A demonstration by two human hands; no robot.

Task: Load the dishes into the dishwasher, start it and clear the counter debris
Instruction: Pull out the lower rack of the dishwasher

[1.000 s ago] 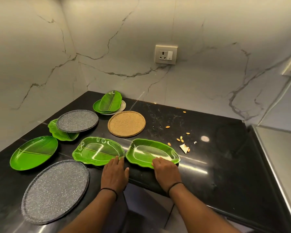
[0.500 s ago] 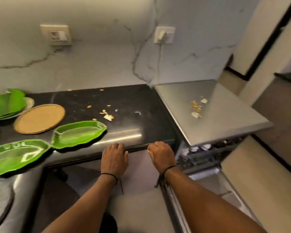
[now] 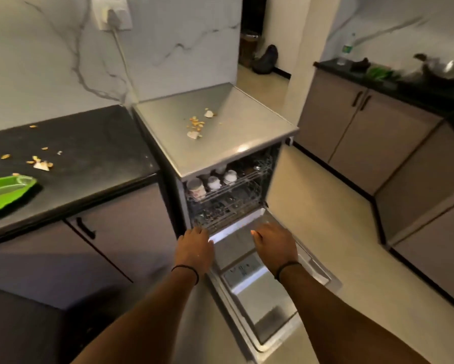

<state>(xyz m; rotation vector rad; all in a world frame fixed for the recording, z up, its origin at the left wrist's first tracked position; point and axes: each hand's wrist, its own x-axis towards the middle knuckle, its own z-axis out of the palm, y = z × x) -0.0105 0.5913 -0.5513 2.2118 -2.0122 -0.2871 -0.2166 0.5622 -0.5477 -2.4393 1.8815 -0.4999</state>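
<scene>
A steel dishwasher (image 3: 247, 122) stands beside the black counter (image 3: 94, 158), its door (image 3: 268, 298) dropped open toward me. Cups sit upside down in the upper rack (image 3: 228, 185). My left hand (image 3: 194, 248) reaches to the front edge of the lower rack (image 3: 220, 216), fingers relaxed and holding nothing. Over the inner door, my right hand (image 3: 273, 243) hovers palm down and holds nothing. One green leaf-shaped plate (image 3: 5, 193) shows at the counter's left edge. Scraps of debris (image 3: 39, 161) lie on the counter, and more debris (image 3: 197, 124) on the dishwasher top.
Grey cabinets (image 3: 378, 132) with a cluttered black worktop line the right side, across a pale floor (image 3: 338, 232). A plug and cord (image 3: 113, 19) hang on the marble wall behind the dishwasher. A dark doorway opens at the back.
My view has swung right from the plates on the counter to the dishwasher. Both hands left the counter edge and dropped to the open dishwasher's lower rack and door.
</scene>
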